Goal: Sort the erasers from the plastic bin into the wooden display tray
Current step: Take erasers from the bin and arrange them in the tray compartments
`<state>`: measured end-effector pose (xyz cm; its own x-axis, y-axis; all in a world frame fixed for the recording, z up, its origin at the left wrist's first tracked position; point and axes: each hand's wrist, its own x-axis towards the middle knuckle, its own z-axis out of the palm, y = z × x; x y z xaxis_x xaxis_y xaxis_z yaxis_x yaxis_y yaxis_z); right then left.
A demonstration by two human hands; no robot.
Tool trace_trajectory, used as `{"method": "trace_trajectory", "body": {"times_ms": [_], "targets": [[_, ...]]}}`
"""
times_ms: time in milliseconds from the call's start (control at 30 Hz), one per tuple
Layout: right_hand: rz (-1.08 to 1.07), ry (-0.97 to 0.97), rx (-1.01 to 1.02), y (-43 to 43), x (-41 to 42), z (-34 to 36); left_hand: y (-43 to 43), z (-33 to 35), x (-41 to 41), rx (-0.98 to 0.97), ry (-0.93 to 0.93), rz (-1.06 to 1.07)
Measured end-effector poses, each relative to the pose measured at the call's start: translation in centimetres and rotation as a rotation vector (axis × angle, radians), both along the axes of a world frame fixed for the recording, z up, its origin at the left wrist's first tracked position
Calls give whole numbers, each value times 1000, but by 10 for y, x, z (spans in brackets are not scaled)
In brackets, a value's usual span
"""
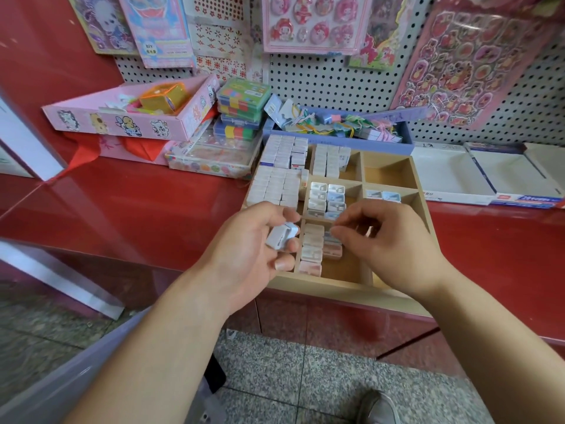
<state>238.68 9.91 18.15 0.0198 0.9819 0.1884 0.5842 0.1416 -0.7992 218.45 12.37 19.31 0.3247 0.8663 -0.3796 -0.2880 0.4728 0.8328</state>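
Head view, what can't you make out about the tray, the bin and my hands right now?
All in the head view:
The wooden tray: its near-right compartments are hidden by the right hand.
The right fingers: blurred, so whether they pinch anything is unclear.
The plastic bin, apparently: its contents are cut off at the bottom-left edge.
The eraser in the left hand: its print is too small to read.

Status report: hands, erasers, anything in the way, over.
Left hand grips one eraser beside tray. Right hand at erasers in near middle compartment, grip unclear. Room left there, nothing blocking.
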Motion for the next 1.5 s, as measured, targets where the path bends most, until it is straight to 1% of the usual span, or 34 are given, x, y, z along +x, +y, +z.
{"method": "trace_trajectory", "body": {"times_ms": [100,200,267,333,400,533,567,667,733,867,967,1067,1133,1200,1267,1300,1400,1500], "targets": [[127,229,9,-5,-11,5,-1,-3,0,44,-63,-58],[246,315,36,-8,-17,7,-4,-8,0,161,-49,-196],[252,341,15,-9,-18,6,-5,-12,-2,283,27,-242],[244,319,8,-8,-15,5,-4,-13,-3,399,157,-243],[282,287,4,-8,-12,6,-2,-13,-5,459,243,-231],[378,318,-33,-8,-6,9,-1,-12,-7,534,349,-237],[372,288,-11,-8,-5,7,-1,-11,-6,531,354,-223],[337,87,64,-6,-6,2,-4,-13,-3,515,366,-224],[323,27,88,-5,-5,0,-4,-17,-2,501,381,-242],[317,-133,218,-4,-3,0,-3,-22,0,517,404,-261],[282,-155,261,-3,-3,-2,-4,-19,2,517,422,-258],[152,-22,223,-1,2,-3,-3,-15,-1,502,444,-179],[35,-1,176,3,7,-7,-2,-14,-5,461,437,-105],[-14,-131,90,8,12,-12,-2,-12,-8,432,433,-86],[22,-327,16,10,11,-18,-2,-11,-9,429,419,-73],[44,-392,-9,11,9,-20,-2,-11,-9,431,410,-69],[13,-480,-9,14,4,-23,-2,-14,-9,441,418,-71],[-49,-515,-5,15,3,-24,-1,-17,-10,447,410,-65]]}}
